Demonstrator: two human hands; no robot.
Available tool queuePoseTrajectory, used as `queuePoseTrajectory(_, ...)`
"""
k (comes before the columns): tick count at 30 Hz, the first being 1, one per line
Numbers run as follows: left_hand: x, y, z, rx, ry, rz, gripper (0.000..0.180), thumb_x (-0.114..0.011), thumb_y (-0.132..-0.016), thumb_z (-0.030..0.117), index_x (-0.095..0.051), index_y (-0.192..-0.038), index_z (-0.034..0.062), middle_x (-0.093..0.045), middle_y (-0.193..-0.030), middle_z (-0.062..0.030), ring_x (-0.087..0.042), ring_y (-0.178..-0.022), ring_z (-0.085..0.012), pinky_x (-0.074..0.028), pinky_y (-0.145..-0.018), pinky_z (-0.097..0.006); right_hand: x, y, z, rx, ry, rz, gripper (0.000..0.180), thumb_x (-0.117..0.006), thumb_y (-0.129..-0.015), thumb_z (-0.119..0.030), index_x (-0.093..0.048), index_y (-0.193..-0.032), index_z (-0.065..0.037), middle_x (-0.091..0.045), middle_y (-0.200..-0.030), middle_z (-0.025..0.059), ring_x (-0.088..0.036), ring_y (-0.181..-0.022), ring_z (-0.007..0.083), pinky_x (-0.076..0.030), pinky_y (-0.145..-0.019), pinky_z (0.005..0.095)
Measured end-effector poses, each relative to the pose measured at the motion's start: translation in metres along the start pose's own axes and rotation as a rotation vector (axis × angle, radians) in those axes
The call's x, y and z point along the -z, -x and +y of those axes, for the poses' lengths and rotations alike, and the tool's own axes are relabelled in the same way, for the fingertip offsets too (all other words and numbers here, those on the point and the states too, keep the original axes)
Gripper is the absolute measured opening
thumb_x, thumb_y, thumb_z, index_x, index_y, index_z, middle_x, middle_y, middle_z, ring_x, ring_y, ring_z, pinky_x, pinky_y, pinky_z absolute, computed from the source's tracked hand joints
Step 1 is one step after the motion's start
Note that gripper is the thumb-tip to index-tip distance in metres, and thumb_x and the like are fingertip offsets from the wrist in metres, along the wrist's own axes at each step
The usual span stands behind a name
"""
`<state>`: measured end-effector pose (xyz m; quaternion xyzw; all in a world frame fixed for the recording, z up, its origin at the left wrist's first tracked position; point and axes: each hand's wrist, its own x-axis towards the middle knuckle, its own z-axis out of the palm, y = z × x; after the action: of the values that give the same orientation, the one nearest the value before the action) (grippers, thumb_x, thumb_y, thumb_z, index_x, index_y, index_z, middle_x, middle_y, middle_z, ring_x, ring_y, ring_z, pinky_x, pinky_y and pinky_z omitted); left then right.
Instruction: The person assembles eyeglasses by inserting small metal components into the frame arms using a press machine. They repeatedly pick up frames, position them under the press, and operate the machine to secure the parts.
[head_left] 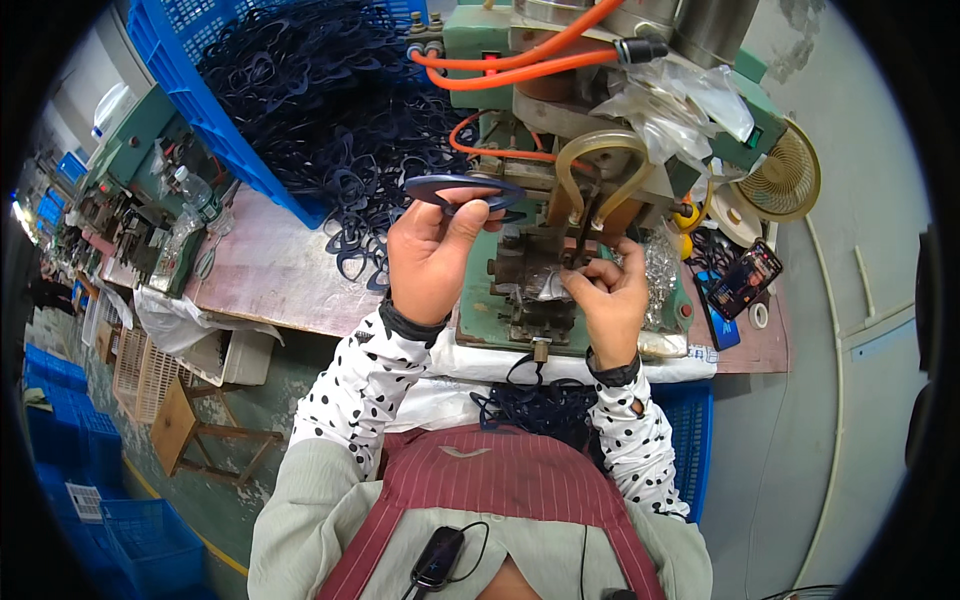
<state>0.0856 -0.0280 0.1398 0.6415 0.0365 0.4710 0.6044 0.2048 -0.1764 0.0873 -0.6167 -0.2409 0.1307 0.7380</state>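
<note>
The left hand (pixel 432 258), at the centre of the frame, is pinching a flat dark blue oval ring (pixel 465 190) between thumb and fingers, its grip pressed onto the ring's lower edge and holding it level just above the hand. The right hand (pixel 607 296), right of centre, is closing its fingertips on something small at the green press machine (pixel 560 250); what it is pinching is too small to tell. Orange hoses (pixel 530 62) are looping over the machine near the top. A heap of the same dark rings (pixel 330 120) is spilling from the blue crate (pixel 190 90) at upper left onto the bench (pixel 270 275). Fingers this close to the press tooling could be caught, and the lightly held ring could be slipping off.
</note>
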Motion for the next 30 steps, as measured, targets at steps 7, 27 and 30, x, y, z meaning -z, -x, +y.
queuePoseTrajectory(7,0.0,0.002,-0.003,0.031,0.001,0.002,0.018,-0.058,-0.096,0.008,-0.062,-0.109,-0.0033,-0.068,-0.098,-0.0097,-0.065,-0.088,-0.0162,-0.053,-0.08,-0.029,0.0,0.0,0.003,0.064,-0.054,0.0,0.057,-0.072,-0.075,0.004,-0.04,-0.122,0.005,-0.066,-0.082,0.0072,-0.055,-0.069,0.0064,-0.044,-0.061,0.0199)
queuePoseTrajectory(27,-0.029,0.065,-0.055,-0.733,-0.442,-0.637,0.036,-0.071,-0.079,0.011,-0.065,-0.112,-0.0013,-0.066,-0.114,-0.0187,-0.066,-0.101,-0.0289,-0.053,-0.09,-0.044,0.147,-0.006,0.075,0.168,1.207,0.2,0.032,-0.072,-0.079,-0.019,-0.064,-0.105,-0.001,-0.066,-0.083,0.0155,-0.063,-0.075,0.0344,-0.05,-0.069,0.042)
queuePoseTrajectory(30,-0.03,0.065,-0.053,-0.736,-0.438,-0.62,0.035,-0.071,-0.079,0.011,-0.066,-0.111,-0.0011,-0.066,-0.113,-0.0185,-0.066,-0.101,-0.0291,-0.053,-0.09,-0.044,0.136,-0.003,0.082,0.231,1.429,0.134,0.026,-0.071,-0.08,-0.021,-0.066,-0.099,-0.004,-0.065,-0.085,0.0162,-0.062,-0.081,0.0363,-0.049,-0.07,0.0435)
